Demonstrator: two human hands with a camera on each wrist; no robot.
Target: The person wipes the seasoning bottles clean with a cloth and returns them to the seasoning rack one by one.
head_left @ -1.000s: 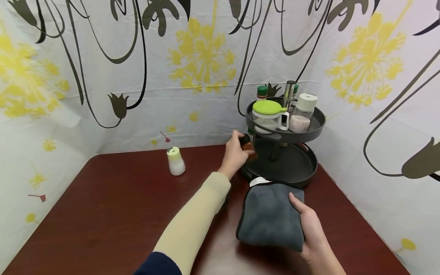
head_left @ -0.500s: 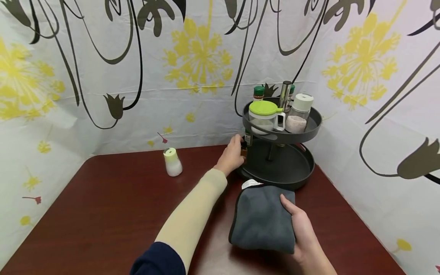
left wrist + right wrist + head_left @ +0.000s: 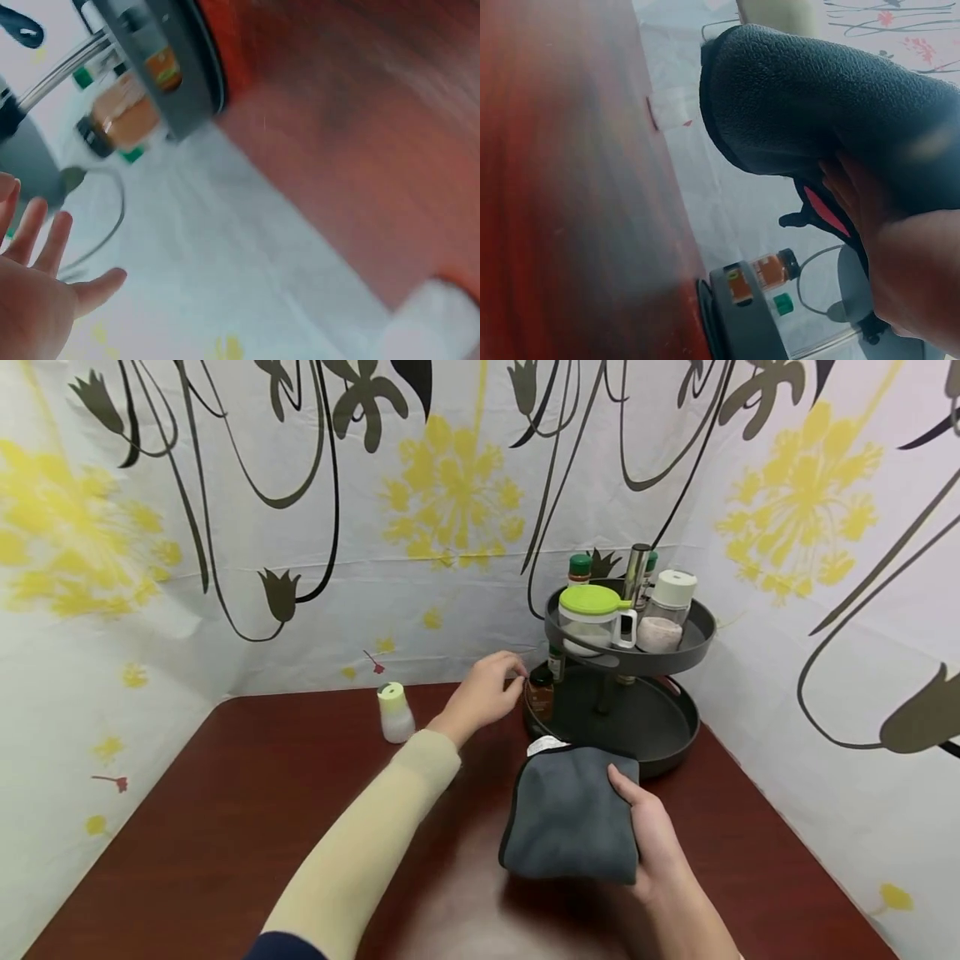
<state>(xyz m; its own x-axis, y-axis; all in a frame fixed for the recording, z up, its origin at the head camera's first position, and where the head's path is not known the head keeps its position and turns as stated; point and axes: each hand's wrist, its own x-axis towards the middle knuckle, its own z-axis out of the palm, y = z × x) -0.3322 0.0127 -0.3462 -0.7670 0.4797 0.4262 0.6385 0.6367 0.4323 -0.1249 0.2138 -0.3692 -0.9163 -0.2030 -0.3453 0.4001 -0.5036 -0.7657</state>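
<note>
My left hand (image 3: 487,692) is beside the lower tier of a dark two-tier rack (image 3: 637,727), its fingers loose with nothing in them. In the left wrist view its fingers (image 3: 56,244) spread apart, away from the jar. A brown spice jar with a black cap (image 3: 540,695) stands upright at the left edge of that lower tier. My right hand (image 3: 651,827) grips a folded grey cloth (image 3: 573,817) with black edging, thumb on top, held above the table in front of the rack. The right wrist view shows fingers curled under the cloth (image 3: 802,97).
A white shaker with a pale yellow-green lid (image 3: 395,713) stands on the dark red table (image 3: 225,827) toward the back. On the rack's upper tier are a lime-lidded jar (image 3: 588,620), a white-capped jar (image 3: 666,612) and green-capped bottles. A patterned sheet (image 3: 360,527) covers the walls.
My left hand has let go of the brown jar, now standing on the lower tier, and drawn back to the left. The right hand keeps holding the cloth in nearly the same place.
</note>
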